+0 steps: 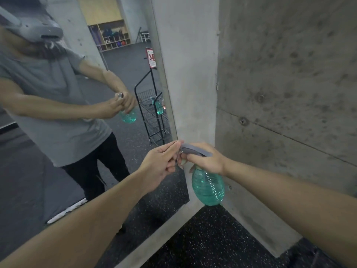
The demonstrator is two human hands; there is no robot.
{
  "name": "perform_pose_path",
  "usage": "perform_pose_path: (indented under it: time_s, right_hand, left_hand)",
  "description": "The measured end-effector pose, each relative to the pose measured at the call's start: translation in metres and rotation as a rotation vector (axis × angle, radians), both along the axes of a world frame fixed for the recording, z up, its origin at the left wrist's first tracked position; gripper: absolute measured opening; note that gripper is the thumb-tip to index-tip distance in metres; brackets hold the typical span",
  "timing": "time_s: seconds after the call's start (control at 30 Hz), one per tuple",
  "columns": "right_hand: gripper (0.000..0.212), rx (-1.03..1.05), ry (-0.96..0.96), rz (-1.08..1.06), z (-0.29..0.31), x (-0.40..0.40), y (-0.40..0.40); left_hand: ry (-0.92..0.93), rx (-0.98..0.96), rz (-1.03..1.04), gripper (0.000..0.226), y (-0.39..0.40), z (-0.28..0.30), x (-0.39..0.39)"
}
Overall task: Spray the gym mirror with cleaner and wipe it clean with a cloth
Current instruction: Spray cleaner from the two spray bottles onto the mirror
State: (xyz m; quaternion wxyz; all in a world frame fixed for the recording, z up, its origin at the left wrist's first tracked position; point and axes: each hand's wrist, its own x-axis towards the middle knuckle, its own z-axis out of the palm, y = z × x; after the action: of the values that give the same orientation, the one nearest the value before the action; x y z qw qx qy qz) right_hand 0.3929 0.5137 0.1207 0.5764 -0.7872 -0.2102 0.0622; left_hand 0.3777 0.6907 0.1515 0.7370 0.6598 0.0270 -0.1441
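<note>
Spray bottle (208, 185): teal, ribbed, grey head, no label visible; at centre frame, just off the mirror's (77, 132) 3 o'clock edge. Right hand (204, 159): wrapped round its neck. Left hand (164, 163): fingertips pinching the nozzle. Reflected at 12 o'clock: red-and-white sign (152, 58), writing unreadable; wire cart (152, 113). Concrete wall (289, 93) at 3 o'clock; speckled floor (212, 238) open at 6 o'clock.

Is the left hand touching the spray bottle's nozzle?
Touching. The head view shows the left hand's fingertips pinching the spray bottle's grey nozzle tip.
</note>
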Motion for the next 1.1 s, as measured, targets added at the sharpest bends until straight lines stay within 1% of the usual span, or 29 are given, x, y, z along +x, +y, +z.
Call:
perform_pose_path:
  time_s: [0.13, 0.2, 0.23, 0.33, 0.43, 0.5, 0.53, 0.6, 0.67, 0.7, 0.77, 0.8, 0.87, 0.9, 0.97, 1.03, 1.07, 1.1]
  right_hand:
    - [0.025, 0.005, -0.019, 0.0, 0.01, -0.006, 0.021]
    - [0.012, -0.014, -0.035, 0.017, 0.014, -0.007, 0.029]
    - [0.009, -0.01, -0.027, 0.02, 0.015, -0.008, 0.033]
    - [0.017, -0.01, -0.011, 0.003, 0.016, -0.009, 0.042]
    - [0.015, -0.023, -0.007, 0.019, 0.019, -0.008, 0.05]
    - [0.014, -0.048, -0.017, 0.022, 0.02, -0.005, 0.055]
    - [0.018, -0.065, -0.029, 0.024, 0.019, -0.003, 0.057]
    - [0.033, -0.088, -0.048, 0.04, 0.018, -0.001, 0.062]
    - [0.04, -0.116, -0.072, 0.048, 0.017, 0.001, 0.066]
    - [0.038, -0.122, -0.09, 0.055, 0.015, 0.001, 0.066]
    - [0.02, -0.124, -0.107, 0.087, 0.016, 0.001, 0.069]
    - [0.017, -0.116, -0.111, 0.113, 0.015, 0.001, 0.069]
    - [0.024, -0.096, -0.11, 0.141, 0.012, 0.002, 0.07]
    - [0.023, -0.085, -0.102, 0.138, 0.009, 0.004, 0.07]
    - [0.02, -0.068, -0.101, 0.137, 0.004, 0.009, 0.071]
    - [0.015, -0.07, -0.106, 0.129, 0.004, 0.012, 0.073]
    - [0.015, -0.073, -0.116, 0.121, 0.004, 0.014, 0.074]
    - [0.018, -0.072, -0.121, 0.117, 0.005, 0.016, 0.074]
  left_hand:
    - [0.043, -0.087, -0.011, 0.03, 0.021, 0.002, -0.002]
    - [0.046, -0.119, -0.037, 0.029, 0.032, 0.006, -0.003]
    - [0.043, -0.122, -0.056, 0.026, 0.038, 0.009, -0.004]
    - [0.024, -0.094, -0.125, 0.026, 0.054, 0.015, -0.005]
    - [-0.009, -0.045, -0.169, 0.029, 0.067, 0.016, -0.006]
    - [-0.021, -0.047, -0.159, 0.03, 0.071, 0.016, -0.007]
    - [-0.014, -0.063, -0.139, 0.028, 0.072, 0.016, -0.006]
    - [-0.001, -0.084, -0.083, 0.024, 0.073, 0.015, -0.006]
    - [0.004, -0.105, -0.045, 0.024, 0.075, 0.015, -0.005]
    - [0.011, -0.125, -0.04, 0.023, 0.077, 0.014, -0.004]
    - [0.018, -0.163, -0.034, 0.023, 0.081, 0.015, -0.004]
    - [0.021, -0.176, -0.023, 0.024, 0.083, 0.016, -0.003]
    - [0.027, -0.204, 0.004, 0.03, 0.084, 0.016, -0.002]
    - [0.023, -0.208, 0.016, 0.032, 0.083, 0.016, -0.002]
    - [0.02, -0.185, 0.028, 0.031, 0.081, 0.015, -0.003]
    - [0.04, -0.121, 0.035, 0.02, 0.079, 0.015, -0.005]
    - [0.064, -0.069, 0.041, 0.02, 0.078, 0.016, -0.005]
    - [0.093, -0.01, 0.049, 0.03, 0.077, 0.017, -0.006]
